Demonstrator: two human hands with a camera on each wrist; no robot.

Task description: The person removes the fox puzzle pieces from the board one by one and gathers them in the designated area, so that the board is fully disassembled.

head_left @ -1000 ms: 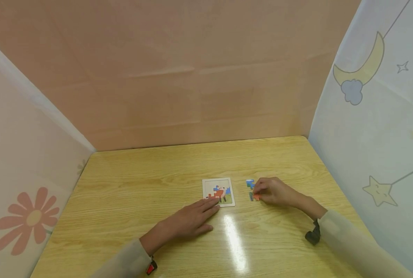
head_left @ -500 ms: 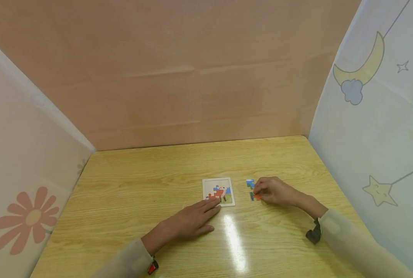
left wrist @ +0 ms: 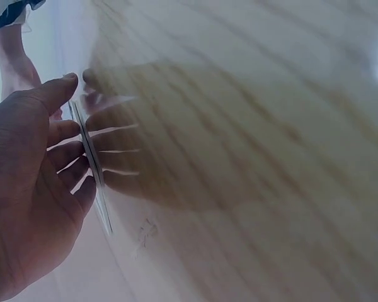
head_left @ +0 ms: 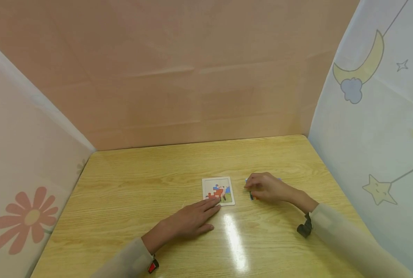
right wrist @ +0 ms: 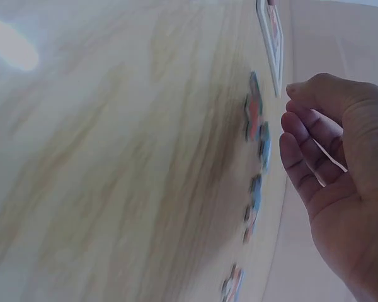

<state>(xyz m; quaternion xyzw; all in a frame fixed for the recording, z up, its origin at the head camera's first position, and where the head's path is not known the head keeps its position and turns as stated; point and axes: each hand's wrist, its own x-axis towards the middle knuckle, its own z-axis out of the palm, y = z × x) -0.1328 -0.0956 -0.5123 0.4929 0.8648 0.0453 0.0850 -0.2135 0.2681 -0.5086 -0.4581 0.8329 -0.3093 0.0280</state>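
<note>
In the head view, a small puzzle board (head_left: 212, 183) with a white border lies on the table, showing a partly filled picture of an orange-red animal. The fingers of my left hand (head_left: 192, 220) rest straight over its near edge; in the left wrist view that edge (left wrist: 93, 160) appears as a thin line across the fingers. My right hand (head_left: 270, 188) hovers just right of the board, fingers loosely bent, with nothing visible between thumb and fingers in the right wrist view. Beneath it lie a red-and-green puzzle piece (right wrist: 253, 116) and a blue piece (right wrist: 265, 149), largely covered in the head view.
More puzzle pieces lie along the table in the right wrist view: a blue-and-pink one (right wrist: 254, 204) and a red-and-white one (right wrist: 233, 283). A wood-grain table (head_left: 140, 173) spreads around the hands. An orange backdrop (head_left: 192, 77) and pale printed side curtains (head_left: 376, 127) enclose it.
My right hand has come off the red-and-green piece and shifted slightly up and left, now covering more of the pieces. The left hand stays on the board.
</note>
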